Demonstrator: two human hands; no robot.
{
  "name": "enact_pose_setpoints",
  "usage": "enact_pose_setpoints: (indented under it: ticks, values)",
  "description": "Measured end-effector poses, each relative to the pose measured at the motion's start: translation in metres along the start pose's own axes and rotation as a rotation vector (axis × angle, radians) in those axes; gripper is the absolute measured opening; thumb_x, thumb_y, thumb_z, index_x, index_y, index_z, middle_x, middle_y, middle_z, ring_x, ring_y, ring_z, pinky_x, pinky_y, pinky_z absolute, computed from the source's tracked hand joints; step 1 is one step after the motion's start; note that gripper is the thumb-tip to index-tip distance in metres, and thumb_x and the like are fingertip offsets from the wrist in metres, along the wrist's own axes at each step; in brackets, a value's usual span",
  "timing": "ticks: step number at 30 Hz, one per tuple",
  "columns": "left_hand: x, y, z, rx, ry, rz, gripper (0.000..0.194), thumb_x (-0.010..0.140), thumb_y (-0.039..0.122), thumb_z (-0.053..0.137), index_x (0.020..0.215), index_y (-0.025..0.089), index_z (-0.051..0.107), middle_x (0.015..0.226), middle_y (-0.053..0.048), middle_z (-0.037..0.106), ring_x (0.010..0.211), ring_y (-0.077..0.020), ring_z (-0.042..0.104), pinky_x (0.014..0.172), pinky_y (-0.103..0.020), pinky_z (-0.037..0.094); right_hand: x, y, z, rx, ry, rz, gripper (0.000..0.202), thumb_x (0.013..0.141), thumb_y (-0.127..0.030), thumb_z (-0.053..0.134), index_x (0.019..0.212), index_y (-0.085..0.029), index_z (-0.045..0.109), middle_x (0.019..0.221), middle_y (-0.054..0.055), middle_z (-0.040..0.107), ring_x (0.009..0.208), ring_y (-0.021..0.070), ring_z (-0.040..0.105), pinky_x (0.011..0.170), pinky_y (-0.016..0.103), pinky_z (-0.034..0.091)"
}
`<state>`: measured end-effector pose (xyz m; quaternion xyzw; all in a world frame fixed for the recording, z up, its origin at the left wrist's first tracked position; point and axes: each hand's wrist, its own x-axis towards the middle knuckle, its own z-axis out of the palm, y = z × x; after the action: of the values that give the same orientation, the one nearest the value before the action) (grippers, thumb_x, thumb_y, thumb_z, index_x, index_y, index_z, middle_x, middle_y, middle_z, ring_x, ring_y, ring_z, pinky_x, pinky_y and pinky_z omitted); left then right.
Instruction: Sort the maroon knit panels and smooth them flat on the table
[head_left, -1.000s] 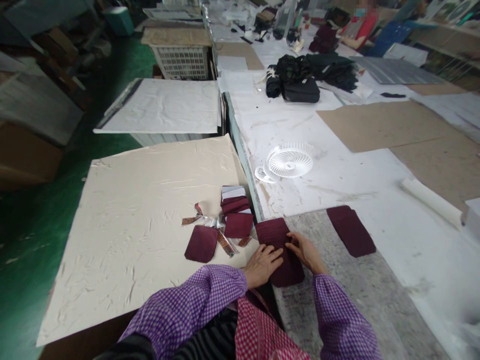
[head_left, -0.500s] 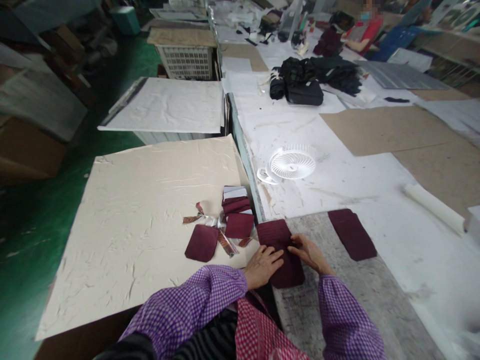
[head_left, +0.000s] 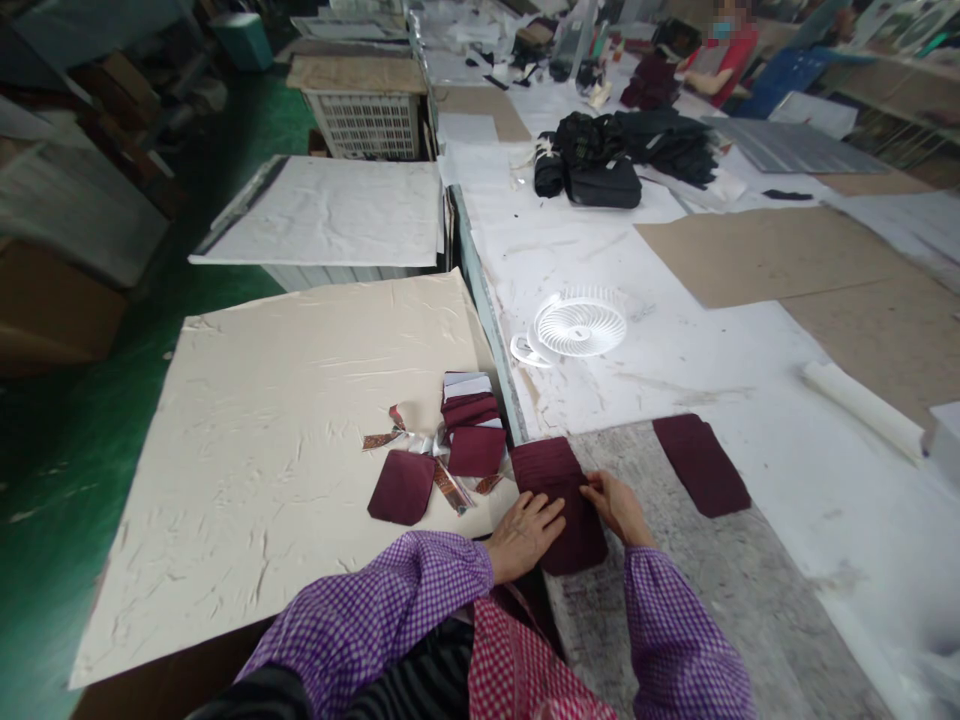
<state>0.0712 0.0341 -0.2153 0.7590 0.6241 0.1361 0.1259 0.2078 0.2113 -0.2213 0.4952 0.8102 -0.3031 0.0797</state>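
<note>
A row of overlapping maroon fabric pieces (head_left: 581, 535) lies on the grey board in front of me. My left hand (head_left: 525, 535) rests flat on its left side, fingers spread. At its right edge, my right hand (head_left: 616, 508) pinches the maroon fabric between thumb and fingertips. Another maroon piece (head_left: 701, 465) lies further right on the board. To the left, on the cream sheet, are a single maroon piece (head_left: 403, 487) and a stack of maroon and light grey pieces (head_left: 477, 450), with patterned ribbon scraps (head_left: 451, 490) between them.
A white fan (head_left: 581, 325) lies on the white table beyond the fabric. Black bags (head_left: 604, 185) sit further back. A paper roll (head_left: 862, 410) is at the right. Crates stand back left, and a person in red (head_left: 724, 65) is at the far right.
My right hand has shifted slightly, its fingers drawn closer together at the fabric's right edge. My left hand stays in place on the fabric. The view has shifted slightly.
</note>
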Motion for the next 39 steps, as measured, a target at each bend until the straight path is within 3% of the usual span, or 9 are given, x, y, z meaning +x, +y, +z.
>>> enact_pose_setpoints:
  ticks: [9,15,20,22,25,30,33,35,39]
  values:
    - [-0.003,0.003,0.008,0.051,0.002,-0.009,0.038,0.092,0.016,0.036,0.129,0.014,0.043,0.146,-0.011,0.038,0.124,-0.0266,0.042,0.103,-0.046,0.033,-0.014,-0.010,0.005,-0.105,0.053,-0.040,0.022,0.088,-0.027,0.046,0.100,-0.016,0.060,0.092,0.010,0.070,0.085,0.0226,0.064,0.072,0.030,0.042]
    - [-0.003,0.003,0.011,0.087,-0.015,-0.010,0.039,0.094,0.017,0.033,0.131,0.015,0.041,0.147,-0.009,0.037,0.125,-0.0274,0.043,0.103,-0.045,0.032,-0.011,-0.013,0.007,-0.115,0.093,0.026,0.018,0.086,-0.028,0.050,0.097,-0.018,0.059,0.085,0.006,0.070,0.077,0.0199,0.064,0.066,0.028,0.041]
    - [-0.003,0.001,0.006,0.057,-0.030,0.000,0.040,0.094,0.018,0.034,0.132,0.014,0.041,0.145,-0.010,0.040,0.125,-0.0265,0.043,0.103,-0.046,0.032,-0.021,-0.028,0.014,-0.144,0.211,0.089,0.020,0.085,-0.028,0.051,0.101,-0.018,0.057,0.079,0.008,0.066,0.073,0.0224,0.062,0.061,0.031,0.038]
    - [-0.004,0.001,0.005,0.045,-0.028,-0.002,0.039,0.093,0.018,0.034,0.132,0.015,0.042,0.144,-0.010,0.041,0.124,-0.0263,0.043,0.103,-0.045,0.033,-0.029,-0.034,0.017,-0.150,0.284,0.085,0.023,0.086,-0.027,0.048,0.106,-0.016,0.055,0.087,0.012,0.064,0.079,0.0245,0.061,0.063,0.032,0.039]
    - [-0.004,0.001,0.005,0.022,-0.031,-0.005,0.041,0.092,0.015,0.037,0.133,0.015,0.041,0.145,-0.011,0.040,0.125,-0.0257,0.042,0.103,-0.046,0.033,-0.035,-0.036,0.018,-0.121,0.377,0.061,0.027,0.088,-0.030,0.044,0.108,-0.015,0.052,0.102,0.016,0.057,0.083,0.0248,0.059,0.064,0.034,0.040]
    - [-0.001,-0.005,-0.003,-0.185,0.015,-0.026,0.042,0.089,0.016,0.043,0.130,0.018,0.046,0.140,-0.009,0.047,0.122,-0.0240,0.044,0.100,-0.045,0.038,-0.034,-0.032,0.018,0.025,0.402,-0.118,0.023,0.089,-0.030,0.039,0.098,-0.018,0.057,0.095,0.010,0.059,0.080,0.0207,0.057,0.073,0.034,0.046]
    - [-0.001,-0.022,-0.016,-0.502,0.219,-0.156,0.036,0.093,0.020,0.037,0.127,0.021,0.049,0.133,-0.006,0.055,0.118,-0.0172,0.049,0.099,-0.037,0.042,-0.036,-0.037,0.028,0.094,0.383,-0.239,0.026,0.090,-0.026,0.036,0.097,-0.019,0.059,0.100,0.010,0.062,0.090,0.0198,0.058,0.084,0.033,0.046]
    - [-0.006,-0.039,-0.022,-0.633,0.360,-0.353,0.031,0.093,0.024,0.038,0.121,0.021,0.053,0.127,-0.005,0.059,0.116,-0.0159,0.051,0.100,-0.035,0.042,-0.040,-0.044,0.040,0.106,0.387,-0.261,0.027,0.090,-0.025,0.036,0.097,-0.018,0.062,0.105,0.011,0.062,0.099,0.0216,0.055,0.090,0.036,0.043]
    - [-0.032,-0.080,-0.018,-0.578,0.376,-0.853,0.026,0.091,0.020,0.039,0.105,0.023,0.061,0.107,-0.002,0.066,0.102,-0.0150,0.059,0.094,-0.030,0.046,-0.051,-0.058,0.067,0.015,0.436,-0.227,0.033,0.091,-0.028,0.039,0.116,-0.018,0.058,0.131,0.012,0.052,0.119,0.0277,0.043,0.100,0.046,0.032]
